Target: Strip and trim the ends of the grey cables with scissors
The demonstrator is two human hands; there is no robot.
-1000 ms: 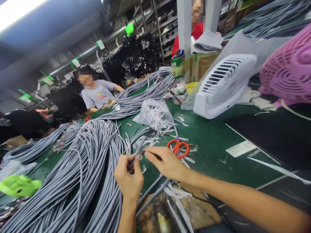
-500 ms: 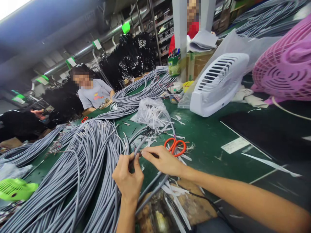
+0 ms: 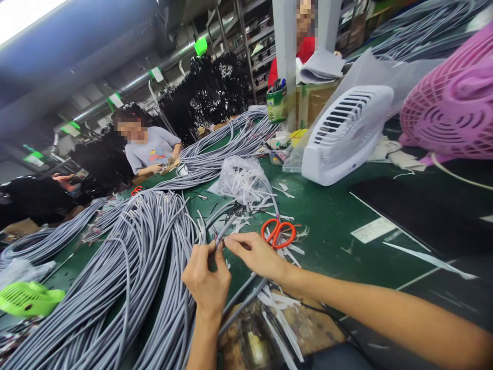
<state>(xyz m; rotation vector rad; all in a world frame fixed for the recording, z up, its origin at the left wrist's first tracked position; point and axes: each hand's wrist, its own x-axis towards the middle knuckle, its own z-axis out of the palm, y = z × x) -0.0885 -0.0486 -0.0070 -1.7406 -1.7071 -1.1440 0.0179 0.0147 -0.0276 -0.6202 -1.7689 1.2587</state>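
My left hand (image 3: 207, 280) is closed, its thumb and fingers pinching a grey cable (image 3: 226, 227) close to its end. My right hand (image 3: 264, 259) comes in from the right, with finger and thumb closed against the same cable beside the left fingertips. Exactly what lies between the right fingertips is hidden. Red-handled scissors (image 3: 278, 233) lie on the green table (image 3: 323, 221) just beyond the right hand. Left of my hands spreads a large bundle of grey cables (image 3: 142, 246), with pale stripped ends at the top.
A clear bag of white strips (image 3: 242, 180) sits ahead of my hands. To the right stand a white fan (image 3: 342, 139) and a pink fan (image 3: 454, 103); a small green fan (image 3: 29, 299) lies at the left. Two co-workers are across the table. White scraps (image 3: 279, 318) lie below my hands.
The view has shifted slightly. My left hand has turned a little and sits slightly further right, while both hands stay at the cable. The co-worker in grey has moved a hand.
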